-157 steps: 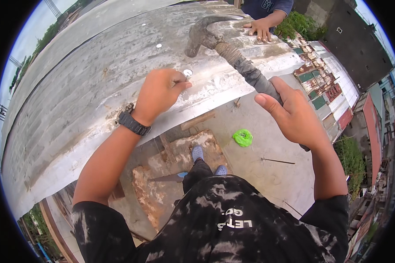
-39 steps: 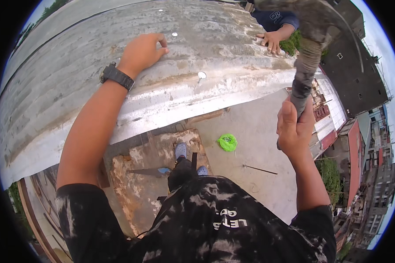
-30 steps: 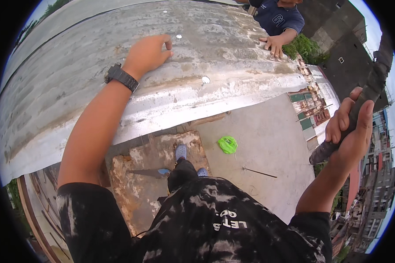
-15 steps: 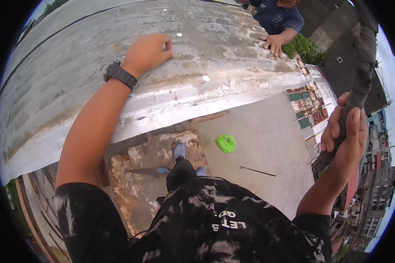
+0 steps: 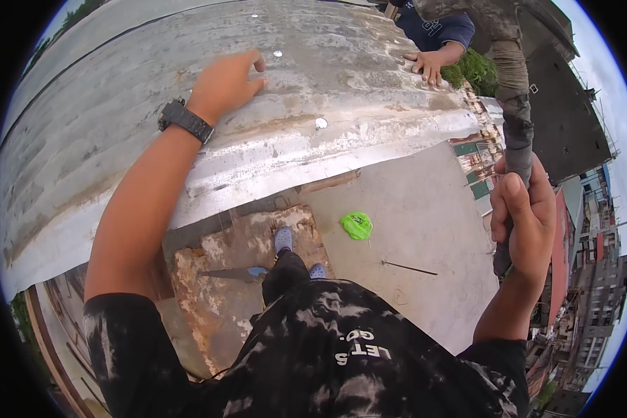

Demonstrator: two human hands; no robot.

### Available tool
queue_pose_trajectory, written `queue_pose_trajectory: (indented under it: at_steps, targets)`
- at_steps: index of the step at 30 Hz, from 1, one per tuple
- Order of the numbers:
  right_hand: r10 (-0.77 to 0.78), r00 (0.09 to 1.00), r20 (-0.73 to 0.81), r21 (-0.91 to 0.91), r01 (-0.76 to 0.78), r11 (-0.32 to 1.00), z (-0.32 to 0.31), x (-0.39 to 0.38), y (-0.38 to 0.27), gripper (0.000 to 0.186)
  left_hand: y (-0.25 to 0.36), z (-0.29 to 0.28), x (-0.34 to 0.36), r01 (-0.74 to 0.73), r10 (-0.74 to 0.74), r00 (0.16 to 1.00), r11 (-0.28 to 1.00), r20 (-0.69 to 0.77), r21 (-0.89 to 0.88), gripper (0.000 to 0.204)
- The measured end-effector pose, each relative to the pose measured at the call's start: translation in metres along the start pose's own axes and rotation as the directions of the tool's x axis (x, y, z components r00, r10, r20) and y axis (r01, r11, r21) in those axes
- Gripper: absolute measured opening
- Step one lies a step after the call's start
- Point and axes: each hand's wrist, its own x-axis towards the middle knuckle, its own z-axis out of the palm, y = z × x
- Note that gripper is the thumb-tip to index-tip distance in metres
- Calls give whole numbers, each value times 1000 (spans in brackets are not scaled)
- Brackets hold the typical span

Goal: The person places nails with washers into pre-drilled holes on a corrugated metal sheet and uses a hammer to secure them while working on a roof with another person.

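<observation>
My left hand, with a dark watch at its wrist, is over the corrugated metal roof sheet. Its index finger curves, with a gap to the thumb; nothing shows between them, and the other fingers are hidden. Close to the fingertips is a shiny round nail head; another nail head lies nearer the sheet's edge. My right hand is wrapped around a hammer, held raised on the right. Its handle is bound with dark wrapping, and its head is partly cut off at the top.
Across the sheet, another person's hand rests on its far right edge. Below, I stand on a worn board with a handsaw on it. A green plastic bag and a thin dark rod lie on the concrete.
The hammer and my right hand have swung left and more of the hammer's head shows. My left hand stays about where it was on the roof sheet.
</observation>
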Motion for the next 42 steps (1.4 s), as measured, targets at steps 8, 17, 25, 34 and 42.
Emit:
queue_pose_trajectory:
  at_steps: [8, 17, 25, 34, 42]
  targets:
    - [-369, 846, -384, 269, 485, 832, 56, 9, 32, 36, -4, 11, 10, -115, 110, 987, 993, -120, -33, 28]
    - [-57, 997, -56, 60, 60, 996, 5, -12, -4, 44, -8, 2, 9, -146, 146, 985, 989, -88, 7, 27]
    - [-324, 901, -287, 195, 386, 902, 71, -6, 50, 40, 3, 4, 7, -161, 159, 981, 987, -111, -6, 28]
    - [-49, 998, -42, 87, 53, 995, 0, -8, -16, 40, 1, 5, 5, -125, 125, 989, 992, -81, 1, 28]
    - [-204, 946, -251, 109, 238, 965, 71, -13, 62, 34, 8, 0, 9, -153, 144, 978, 987, -148, -45, 32]
